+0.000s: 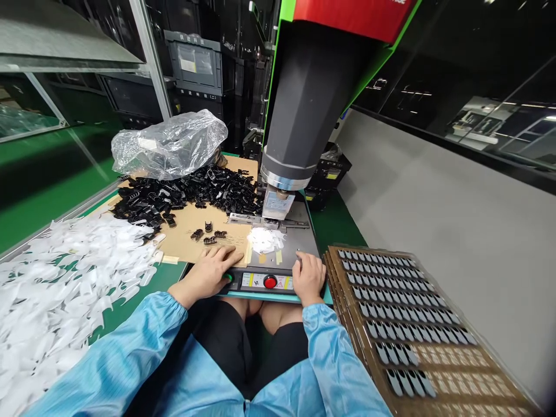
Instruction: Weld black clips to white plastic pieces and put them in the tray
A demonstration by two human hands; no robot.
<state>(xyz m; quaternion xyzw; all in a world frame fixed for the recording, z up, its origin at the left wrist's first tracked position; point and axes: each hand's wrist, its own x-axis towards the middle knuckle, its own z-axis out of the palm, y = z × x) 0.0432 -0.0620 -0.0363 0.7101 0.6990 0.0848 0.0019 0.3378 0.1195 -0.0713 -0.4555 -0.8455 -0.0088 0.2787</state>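
Both hands rest on the near front edge of the press machine (299,116), one at each end of its control strip (264,281). The left hand (212,271) lies flat, fingers spread and holding nothing, its thumb side beside the green button (229,277). The right hand (309,277) is loosely curled over the strip's right end, its grip empty as far as can be seen. The red button (270,282) sits between them. Just beyond, a small heap of white parts (264,240) lies on the machine's plate under the horn (278,202). Black clips (182,197) are piled on cardboard to the far left, white pieces (65,272) spread on the worktop (52,191) at left, and trays (403,324) stand at right.
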